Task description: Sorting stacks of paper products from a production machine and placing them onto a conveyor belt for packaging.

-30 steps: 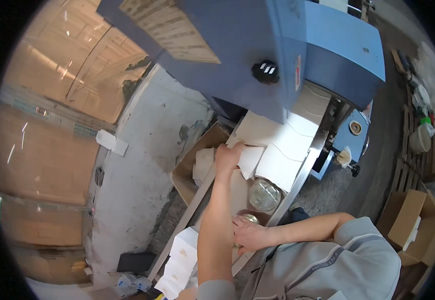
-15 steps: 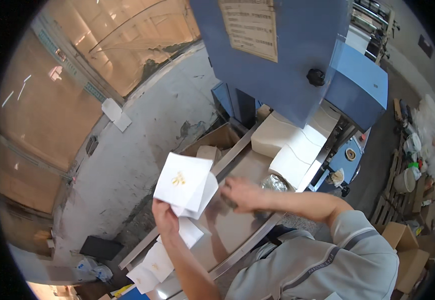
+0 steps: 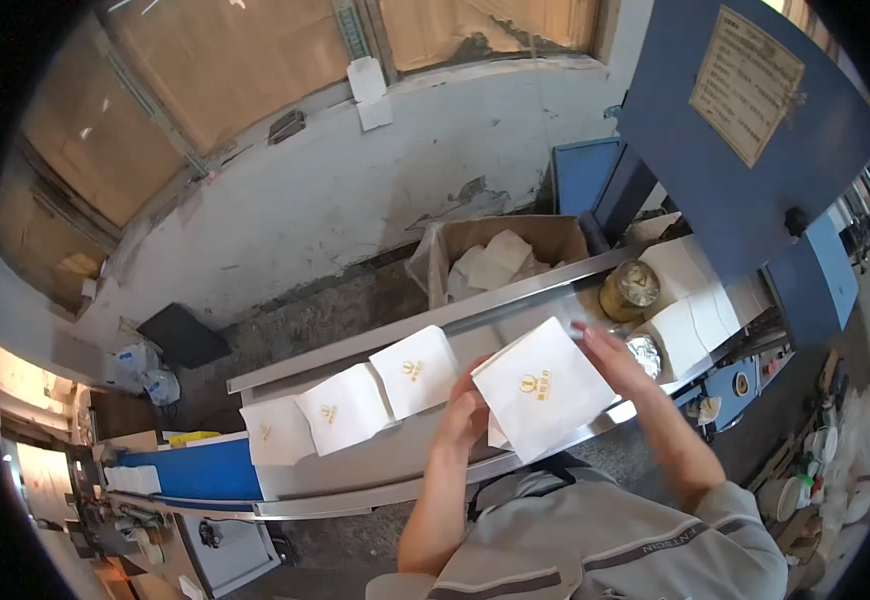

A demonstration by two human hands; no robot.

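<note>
White paper stack (image 3: pixel 545 395) with a gold print on top, and it's sitting right in the left grip (image 3: pixel 463 408), which is pinching it along its left side. Looks tilted and lifted clear of the surface (image 3: pixel 380 462), though one loose corner pokes out underneath. Right grip (image 3: pixel 615 358) is up at the opposite edge with its fingers fairly straight. Those fingertips are blurry and I can't see the thumb, so honestly can't tell if it's pinching or just resting against the side.

Off to the left of the left grip there's a row of three more piles, near (image 3: pixel 415 370), middle (image 3: pixel 345 408) and far (image 3: pixel 280 432), same gold print, with a blue belt (image 3: pixel 200 472) past the last one. Just beyond the right grip there's a shiny silvery lump (image 3: pixel 645 354), a yellowish jar (image 3: pixel 631 288) behind that, then plain white paper (image 3: pixel 693 310) running back under the blue panel (image 3: pixel 735 210). Across the rail from both grips is a carton (image 3: pixel 437 272) with loose paper (image 3: pixel 500 262) in it.

Step in hand, as I read it: steadying the stack between both grips and evening up its edges. Next move, I'd say, calls for a firm left pinch, light pressure from the right, and that stray corner tucked in.
</note>
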